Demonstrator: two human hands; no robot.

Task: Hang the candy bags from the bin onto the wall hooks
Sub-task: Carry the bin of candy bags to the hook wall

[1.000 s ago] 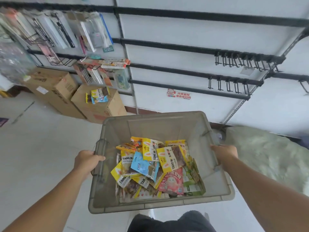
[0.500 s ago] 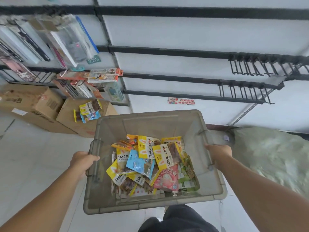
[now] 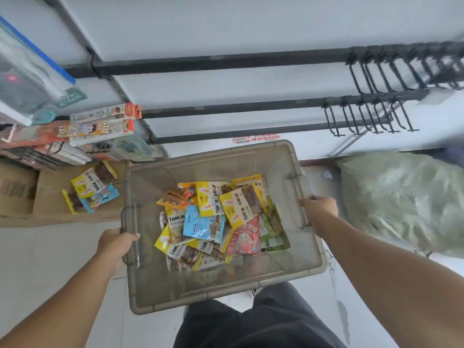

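Bare forearms (image 3: 65,297), dk grey trousers (image 3: 263,322), white shoe tip (image 3: 253,293)

Pale floor tiles (image 3: 37,259) spread under me. At the left of the frame cardboard boxes (image 3: 47,197) stand on them by the wall, one topped with a few candy bags (image 3: 93,183); at the right lies a bulky greenish sack (image 3: 401,197).

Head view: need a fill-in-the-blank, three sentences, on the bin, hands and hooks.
1. The left hand and the right hand each grip a side ____ of the grey bin.
2. The candy bags lie in a loose pile ____ the grey bin.
3. The black wall hooks to the right above the bin are ____.

Missing words: handle; inside; empty
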